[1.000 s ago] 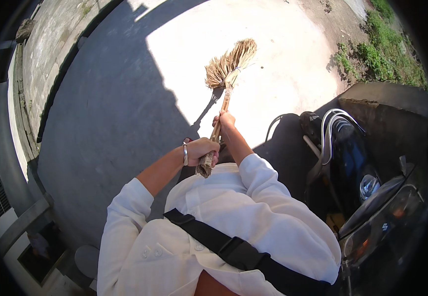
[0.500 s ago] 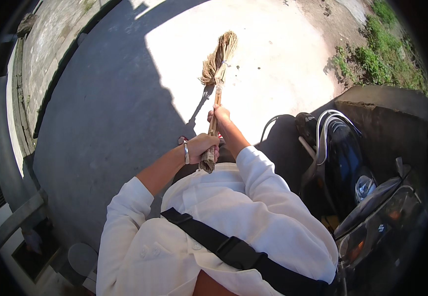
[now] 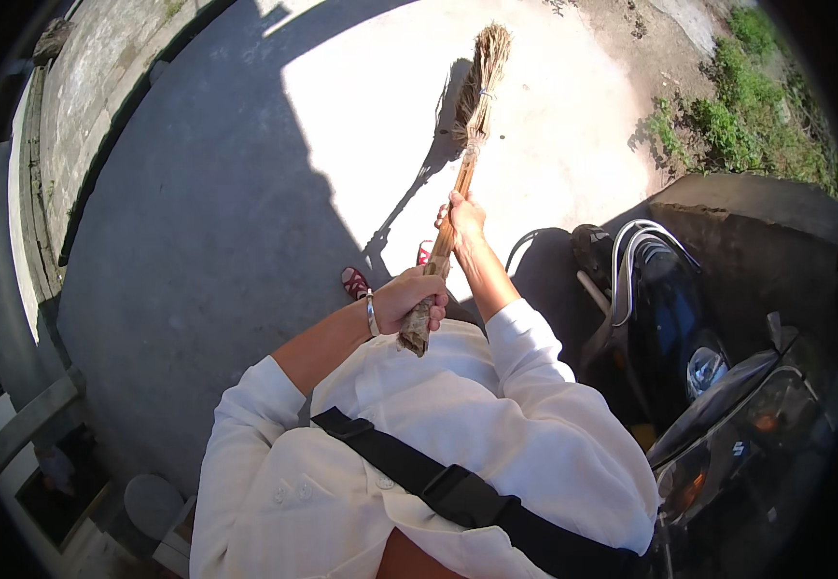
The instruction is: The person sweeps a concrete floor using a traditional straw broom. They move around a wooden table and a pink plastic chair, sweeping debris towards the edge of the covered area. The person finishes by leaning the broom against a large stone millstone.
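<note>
Both my hands hold a straw broom (image 3: 464,169) whose handle runs forward from my waist and slants slightly to the right. My left hand (image 3: 411,301), with a silver bracelet at its wrist, is wrapped round the handle near its butt end. Farther up, my right hand (image 3: 464,220) is closed round the same handle. The bushy straw head points away from me over the sunlit concrete, its shadow falling to the left of it. Whether the bristles touch the ground I cannot tell.
On the right a dark motorbike (image 3: 665,309) is parked beside a low concrete block (image 3: 747,207). Green weeds (image 3: 728,130) grow on bare soil beyond it. A kerb (image 3: 115,125) edges the shaded concrete (image 3: 187,232) at the left. My red sandal (image 3: 353,282) shows below my hands.
The broom head has swung to the right and farther away from me, and its straw looks less fanned out. My right hand has moved right with it; both hands keep their hold.
</note>
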`<state>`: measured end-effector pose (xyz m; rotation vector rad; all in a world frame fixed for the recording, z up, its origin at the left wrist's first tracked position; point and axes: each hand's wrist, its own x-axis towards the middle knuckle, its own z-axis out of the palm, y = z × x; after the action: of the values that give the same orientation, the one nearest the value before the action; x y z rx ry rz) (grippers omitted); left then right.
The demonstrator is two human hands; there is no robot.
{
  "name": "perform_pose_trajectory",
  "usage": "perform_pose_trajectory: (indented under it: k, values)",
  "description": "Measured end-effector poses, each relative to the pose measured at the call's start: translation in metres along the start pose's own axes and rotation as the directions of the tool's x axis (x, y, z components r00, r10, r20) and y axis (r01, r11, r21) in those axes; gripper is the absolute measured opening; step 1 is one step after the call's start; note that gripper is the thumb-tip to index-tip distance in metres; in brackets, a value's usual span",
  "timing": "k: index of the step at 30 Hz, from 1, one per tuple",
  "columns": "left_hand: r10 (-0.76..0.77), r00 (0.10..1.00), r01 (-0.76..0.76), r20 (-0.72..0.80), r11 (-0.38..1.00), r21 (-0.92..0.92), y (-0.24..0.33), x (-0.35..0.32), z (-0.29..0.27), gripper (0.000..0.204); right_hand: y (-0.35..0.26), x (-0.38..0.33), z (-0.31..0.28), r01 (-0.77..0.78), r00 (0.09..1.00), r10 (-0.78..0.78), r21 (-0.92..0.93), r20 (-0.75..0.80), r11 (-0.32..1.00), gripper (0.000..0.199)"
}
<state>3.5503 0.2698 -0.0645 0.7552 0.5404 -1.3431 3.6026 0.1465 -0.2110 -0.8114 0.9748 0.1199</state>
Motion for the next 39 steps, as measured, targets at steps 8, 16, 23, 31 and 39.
perform_pose_trajectory:
  k: [8, 16, 23, 31, 39]
  values:
    - [0.049, 0.854, 0.395, 0.518, 0.586, -0.707, -0.017, 0.062, -0.037, 0.016, -0.008, 0.039, -0.05, 0.081, 0.964, -0.096, -0.067, -0.248, 0.994, 0.003]
    - [-0.091, 0.955, 0.249, 0.283, 0.768, -0.59, 0.0, 0.026, -0.052, 0.007, 0.05, 0.044, -0.023, -0.134, 0.968, 0.141, 0.044, -0.207, 0.99, 0.007]
    - [-0.179, 0.981, 0.189, 0.068, 0.963, -0.194, 0.003, -0.003, 0.0, 0.002, 0.01, -0.006, -0.021, -0.077, 0.994, 0.091, 0.199, -0.062, 0.977, 0.002]
    - [-0.056, 0.972, 0.209, 0.228, 0.646, -0.734, 0.001, 0.035, -0.063, 0.015, 0.052, 0.072, -0.024, -0.228, 0.963, 0.188, -0.209, -0.194, 0.951, 0.006]
    - [-0.087, 0.996, 0.067, -0.024, 0.887, -0.456, 0.024, -0.035, -0.087, 0.013, 0.094, 0.021, 0.064, -0.274, 0.959, 0.274, 0.012, -0.067, 0.962, 0.004]
